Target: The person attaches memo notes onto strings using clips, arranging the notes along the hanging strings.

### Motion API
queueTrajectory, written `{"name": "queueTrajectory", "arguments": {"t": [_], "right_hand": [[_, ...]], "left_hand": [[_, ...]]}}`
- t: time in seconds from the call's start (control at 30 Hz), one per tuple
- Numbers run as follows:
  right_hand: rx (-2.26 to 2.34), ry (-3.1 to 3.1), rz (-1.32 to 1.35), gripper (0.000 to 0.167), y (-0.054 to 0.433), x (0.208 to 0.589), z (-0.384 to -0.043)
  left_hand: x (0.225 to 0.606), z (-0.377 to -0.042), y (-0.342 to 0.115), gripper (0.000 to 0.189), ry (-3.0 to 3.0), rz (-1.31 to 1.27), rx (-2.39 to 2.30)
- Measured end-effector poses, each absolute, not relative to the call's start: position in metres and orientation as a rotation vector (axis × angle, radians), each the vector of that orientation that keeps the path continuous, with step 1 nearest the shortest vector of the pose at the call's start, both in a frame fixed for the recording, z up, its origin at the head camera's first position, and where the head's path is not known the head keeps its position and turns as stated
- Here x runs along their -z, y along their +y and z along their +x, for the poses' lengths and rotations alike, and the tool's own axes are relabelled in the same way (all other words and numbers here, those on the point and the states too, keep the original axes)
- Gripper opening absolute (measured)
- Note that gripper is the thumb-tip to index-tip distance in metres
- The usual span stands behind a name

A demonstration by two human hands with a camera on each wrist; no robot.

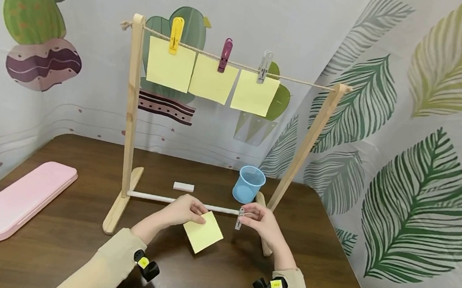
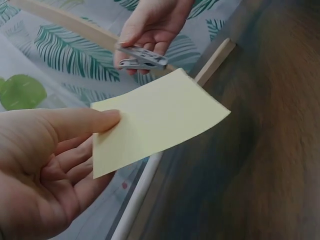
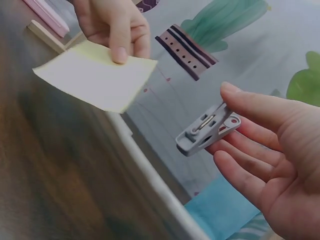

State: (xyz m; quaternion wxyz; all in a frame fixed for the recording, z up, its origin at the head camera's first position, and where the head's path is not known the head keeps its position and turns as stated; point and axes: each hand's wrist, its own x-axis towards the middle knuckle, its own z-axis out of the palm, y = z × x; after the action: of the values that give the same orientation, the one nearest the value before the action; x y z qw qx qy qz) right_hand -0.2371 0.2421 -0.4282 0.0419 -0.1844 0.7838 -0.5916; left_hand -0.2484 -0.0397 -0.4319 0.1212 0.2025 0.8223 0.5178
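My left hand (image 1: 184, 211) pinches a yellow sticky note (image 1: 205, 235) by one corner, thumb on top, above the table. To its right, my right hand (image 1: 263, 221) holds a grey clothespin (image 3: 207, 131) between thumb and fingers, with the clip's nose pointing away from the palm. Note and clothespin are apart. Behind both hands stands a wooden rack with a rope (image 1: 304, 82) strung between its posts. Three yellow notes hang there, under a yellow clothespin (image 1: 176, 34), a purple clothespin (image 1: 225, 55) and a grey clothespin (image 1: 265, 66).
A white rod (image 1: 150, 197) joins the rack's feet, just behind the hands. Beyond it are a white eraser-like block (image 1: 183, 186) and a blue mesh cup (image 1: 247, 187). At the left of the brown table (image 1: 79, 240) lies a pink case (image 1: 21, 198).
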Motion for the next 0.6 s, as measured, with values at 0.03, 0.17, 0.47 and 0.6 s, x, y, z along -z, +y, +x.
{"name": "queueTrajectory", "arguments": {"t": [0.03,0.17,0.47,0.6], "right_hand": [[1.811,2.406,-0.556,0.036,0.243,0.426,-0.237],[1.78,2.493,-0.546,0.035,0.248,0.413,-0.237],[1.702,2.688,-0.636,0.034,0.262,0.358,-0.239],[1.724,2.698,-0.745,0.035,0.267,0.327,-0.241]], "left_hand": [[0.43,-0.25,-0.037,0.023,2.403,0.58,-1.527],[0.421,-0.255,-0.028,0.022,2.415,0.582,-1.603],[0.393,-0.266,-0.01,0.015,2.563,0.655,-1.688],[0.379,-0.27,0.0,0.014,2.605,0.745,-1.672]]}}
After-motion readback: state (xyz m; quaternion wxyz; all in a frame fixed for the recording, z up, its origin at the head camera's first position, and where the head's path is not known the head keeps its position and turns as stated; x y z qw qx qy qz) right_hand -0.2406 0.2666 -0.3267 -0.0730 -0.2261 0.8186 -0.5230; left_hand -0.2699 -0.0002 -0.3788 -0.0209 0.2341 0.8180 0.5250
